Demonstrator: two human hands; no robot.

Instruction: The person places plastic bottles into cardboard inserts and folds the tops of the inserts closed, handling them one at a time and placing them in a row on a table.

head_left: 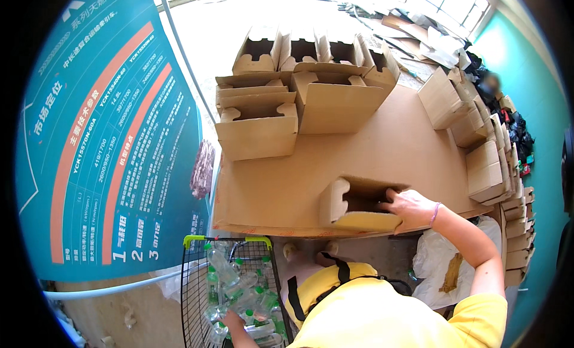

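Note:
An open-topped cardboard box (366, 221) stands at the near edge of the cardboard-covered table (382, 142). My right hand (412, 209) is closed on its right end, thumb and fingers at the rim. Down at the lower left, my left hand (230, 320) reaches among clear plastic bottles (222, 267) with green caps. They fill a black wire cart (194, 288) with lime-green corners. The left fingers touch the bottles, but their tips are hidden, so their grip cannot be made out.
Several open cardboard boxes (257, 133) stand in rows at the table's far left. More boxes (485, 171) line its right side. A tall blue-green banner (119, 145) rises at the left. White plastic sheeting (433, 261) lies below the table's right edge.

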